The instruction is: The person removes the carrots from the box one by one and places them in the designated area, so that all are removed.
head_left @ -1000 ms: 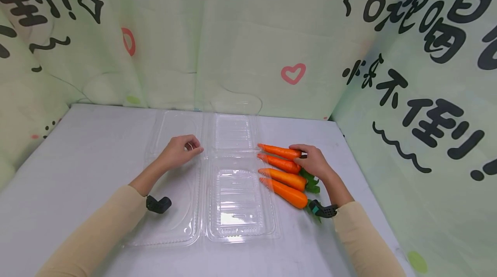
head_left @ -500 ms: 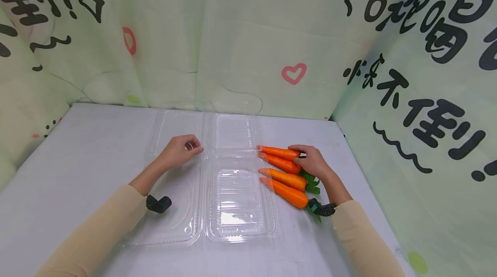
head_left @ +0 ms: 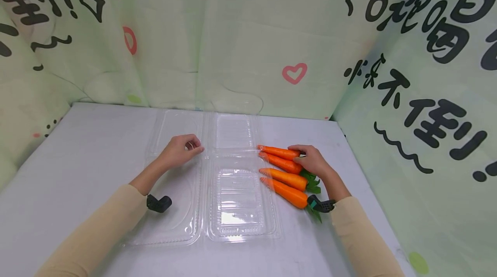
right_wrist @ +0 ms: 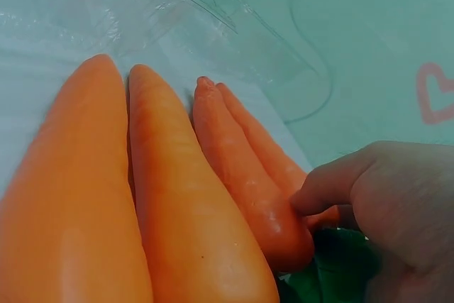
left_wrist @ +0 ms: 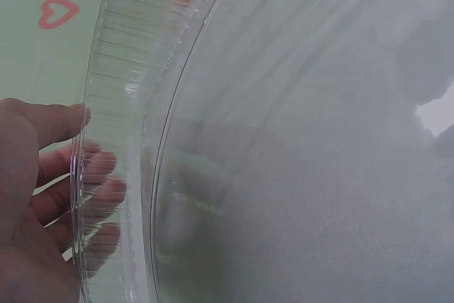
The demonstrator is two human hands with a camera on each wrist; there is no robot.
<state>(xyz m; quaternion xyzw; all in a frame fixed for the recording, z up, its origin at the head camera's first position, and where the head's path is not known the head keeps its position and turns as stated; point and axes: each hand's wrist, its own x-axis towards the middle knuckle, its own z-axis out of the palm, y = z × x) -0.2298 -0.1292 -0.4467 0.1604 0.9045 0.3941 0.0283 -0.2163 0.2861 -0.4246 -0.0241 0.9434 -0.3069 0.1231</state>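
Orange carrots [head_left: 285, 178] with green leafy tops lie in a row at the right, their tips pointing left over the edge of a clear plastic clamshell box [head_left: 269, 225]. My right hand [head_left: 313, 160] grips the thick end of the farthest carrot [head_left: 277, 152]. Thumb and finger hold it beside the leaves [right_wrist: 333, 264] in the right wrist view. At the left, my left hand [head_left: 180, 151] pinches the rim of a clear plastic container [left_wrist: 117, 54]. The thumb lies on one side of the rim, and the other fingers show through the plastic.
The transparent boxes stand open side by side on a white-covered table [head_left: 97, 152]; their outlines are faint. Behind the table hangs a pale green curtain [head_left: 233, 31] with a red heart [head_left: 294, 73]. Black lettering marks the right side curtain [head_left: 438, 182].
The tip of the farthest carrot has dropped slightly toward its neighbour since the first frame. Both hands stay nearly in place with the same holds.
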